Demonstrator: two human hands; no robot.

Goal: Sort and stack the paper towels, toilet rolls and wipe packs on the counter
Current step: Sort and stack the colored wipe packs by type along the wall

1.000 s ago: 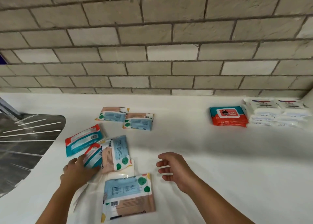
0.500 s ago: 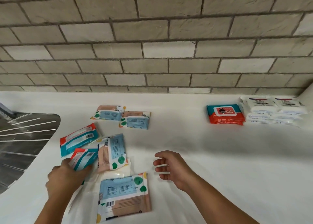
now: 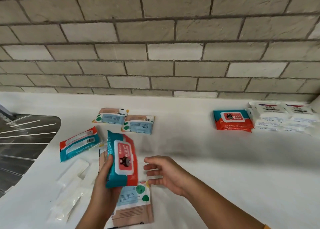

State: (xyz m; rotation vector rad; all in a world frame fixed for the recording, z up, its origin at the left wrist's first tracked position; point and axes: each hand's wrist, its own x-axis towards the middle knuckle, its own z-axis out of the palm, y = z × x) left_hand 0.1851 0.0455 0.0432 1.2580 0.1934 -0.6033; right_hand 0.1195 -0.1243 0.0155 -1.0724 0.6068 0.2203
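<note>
bare counter [image 3: 199,159] mid-right, wipe packs [image 3: 138,124] perhaps crowding left

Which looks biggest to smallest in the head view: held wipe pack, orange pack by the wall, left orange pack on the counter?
1. Held wipe pack, though nearness inflates it.
2. Left orange pack and orange pack by the wall: too alike to rank.

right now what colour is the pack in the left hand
Teal and red-orange pack with a white flip lid; head view.
</note>
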